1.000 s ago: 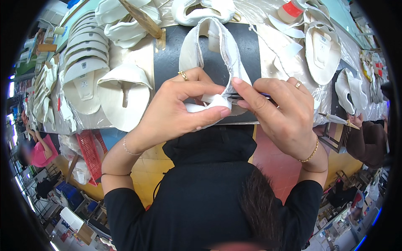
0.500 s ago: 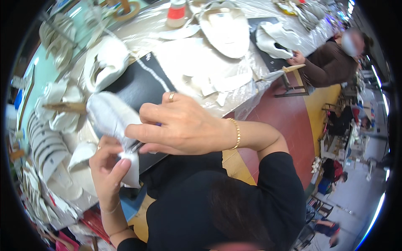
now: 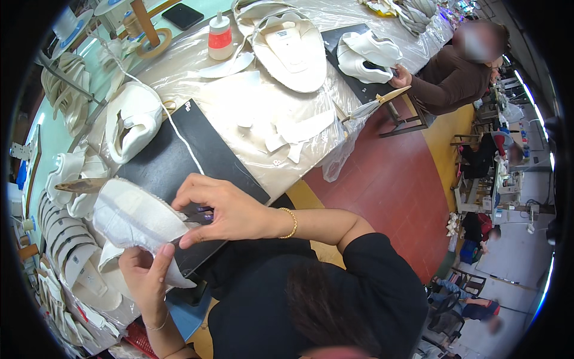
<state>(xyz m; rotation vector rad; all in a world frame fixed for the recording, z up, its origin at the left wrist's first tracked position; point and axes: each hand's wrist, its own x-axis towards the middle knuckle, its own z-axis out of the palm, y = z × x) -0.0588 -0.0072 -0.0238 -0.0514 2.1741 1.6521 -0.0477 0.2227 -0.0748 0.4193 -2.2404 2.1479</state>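
Note:
A white fabric shoe upper (image 3: 140, 212) with a grey band is held at its near edge by my left hand (image 3: 143, 269), thumb on top and fingers curled beneath. At its right edge is my right hand (image 3: 224, 209), with the thumb close to the left thumb and the index finger bent above the edge. A small dark tool with purple parts (image 3: 205, 210) shows partly within my right hand; its kind is hidden. Under the hands lies a black board (image 3: 197, 149), and a white cord (image 3: 179, 134) runs across it toward my right hand.
White shoe pieces (image 3: 134, 122) stand left, above stacked insoles (image 3: 66, 245). A bottle with a red band (image 3: 220, 37), a large white shoe part (image 3: 290, 51) and a phone (image 3: 183, 17) lie farther back. A co-worker (image 3: 457, 69) holds another white upper (image 3: 368, 57) at right.
The upper has turned to show more of its broad side. My right hand has moved left and down, and my left hand slightly down. The view has shifted a little.

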